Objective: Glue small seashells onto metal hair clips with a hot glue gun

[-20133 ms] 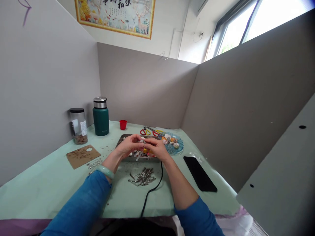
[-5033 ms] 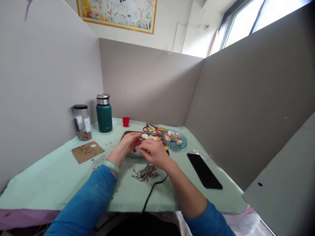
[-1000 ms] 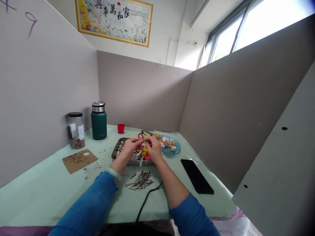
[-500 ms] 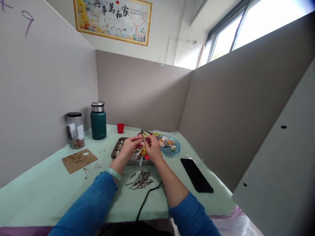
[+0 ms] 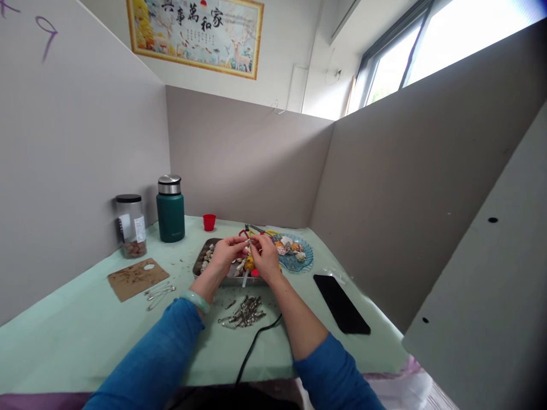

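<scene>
Above a metal tray (image 5: 226, 281) my left hand (image 5: 226, 254) and my right hand (image 5: 265, 256) meet fingertip to fingertip. Both are closed in a pinch around something tiny between them, too small to name. In the tray lie small shells (image 5: 208, 259). Below my right hand, a yellow piece (image 5: 249, 263) with a white stick (image 5: 245, 278) and a red part (image 5: 255, 273) shows at the tray's front edge; most of it is hidden. A pile of small metal clasps or pins (image 5: 248, 312) lies on the cloth in front of the tray.
Right of the tray stands a blue glass plate (image 5: 308, 262) with shells; pliers (image 5: 256, 230) lie behind. A black phone (image 5: 342, 304) and black cable (image 5: 255, 344) are nearer. Leftward are a green flask (image 5: 171, 219), lidded jar (image 5: 132, 228), red cup (image 5: 209, 222), cardboard (image 5: 137, 282) and large safety pins (image 5: 160, 293).
My fingertips have shifted very slightly around the tiny item, and a pale bit shows between them now. Everything on the table stays where it was.
</scene>
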A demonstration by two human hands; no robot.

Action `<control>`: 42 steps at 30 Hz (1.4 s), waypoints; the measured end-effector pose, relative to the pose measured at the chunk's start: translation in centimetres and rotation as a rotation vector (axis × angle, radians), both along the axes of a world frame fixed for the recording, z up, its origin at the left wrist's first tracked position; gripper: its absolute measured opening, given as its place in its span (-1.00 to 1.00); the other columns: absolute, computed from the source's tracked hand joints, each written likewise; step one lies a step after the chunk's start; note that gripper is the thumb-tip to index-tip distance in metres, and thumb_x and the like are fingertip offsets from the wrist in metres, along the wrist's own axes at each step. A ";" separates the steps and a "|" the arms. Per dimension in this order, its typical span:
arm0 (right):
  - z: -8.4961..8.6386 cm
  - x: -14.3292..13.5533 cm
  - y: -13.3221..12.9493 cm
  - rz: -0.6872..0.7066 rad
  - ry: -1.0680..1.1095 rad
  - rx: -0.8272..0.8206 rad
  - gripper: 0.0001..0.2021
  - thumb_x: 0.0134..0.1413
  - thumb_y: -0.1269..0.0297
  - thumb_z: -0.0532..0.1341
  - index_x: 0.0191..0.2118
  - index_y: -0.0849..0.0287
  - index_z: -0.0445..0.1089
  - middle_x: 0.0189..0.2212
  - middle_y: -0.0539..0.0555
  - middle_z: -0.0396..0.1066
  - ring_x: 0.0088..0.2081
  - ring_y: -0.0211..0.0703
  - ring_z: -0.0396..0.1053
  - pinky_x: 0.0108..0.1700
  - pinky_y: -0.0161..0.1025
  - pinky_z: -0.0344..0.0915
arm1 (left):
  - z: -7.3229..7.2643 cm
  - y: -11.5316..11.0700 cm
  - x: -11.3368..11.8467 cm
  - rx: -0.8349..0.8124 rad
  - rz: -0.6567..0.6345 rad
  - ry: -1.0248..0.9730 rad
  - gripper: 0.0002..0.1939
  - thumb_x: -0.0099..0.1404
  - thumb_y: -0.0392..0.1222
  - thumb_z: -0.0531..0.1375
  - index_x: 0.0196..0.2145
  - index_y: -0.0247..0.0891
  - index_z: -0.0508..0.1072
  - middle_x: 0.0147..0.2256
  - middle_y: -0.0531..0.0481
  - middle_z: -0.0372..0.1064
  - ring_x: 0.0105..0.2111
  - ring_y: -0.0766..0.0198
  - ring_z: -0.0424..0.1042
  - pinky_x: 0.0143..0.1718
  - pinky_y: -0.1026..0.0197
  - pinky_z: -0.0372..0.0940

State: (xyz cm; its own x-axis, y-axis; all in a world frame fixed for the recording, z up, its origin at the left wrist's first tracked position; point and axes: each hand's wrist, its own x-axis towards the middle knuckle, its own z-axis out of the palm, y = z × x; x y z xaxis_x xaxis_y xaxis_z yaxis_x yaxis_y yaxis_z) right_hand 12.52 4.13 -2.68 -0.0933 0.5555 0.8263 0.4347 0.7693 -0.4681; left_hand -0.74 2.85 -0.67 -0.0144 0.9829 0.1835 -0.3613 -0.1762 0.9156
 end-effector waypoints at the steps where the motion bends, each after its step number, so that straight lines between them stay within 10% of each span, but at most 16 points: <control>1: 0.0 0.0 0.0 -0.001 0.001 -0.001 -0.79 0.12 0.35 0.07 -0.15 0.15 0.38 -0.24 0.13 0.36 -0.25 -0.14 0.34 -0.17 -0.21 0.30 | 0.0 0.0 0.0 -0.001 -0.002 0.000 -0.67 -0.14 -0.27 0.41 -0.38 -0.45 0.48 -0.59 -0.03 0.41 -0.62 0.38 0.38 -0.53 0.32 0.33; 42: -0.2 -0.2 0.4 0.040 0.067 -0.066 -0.81 0.07 0.32 0.13 -0.19 0.18 0.39 -0.30 0.11 0.44 -0.30 -0.17 0.38 -0.23 -0.25 0.32 | -0.1 0.1 -0.1 -0.017 -0.025 -0.022 -0.78 -0.09 -0.36 0.34 -0.41 -0.44 0.45 -0.62 -0.02 0.41 -0.63 0.37 0.37 -0.53 0.33 0.33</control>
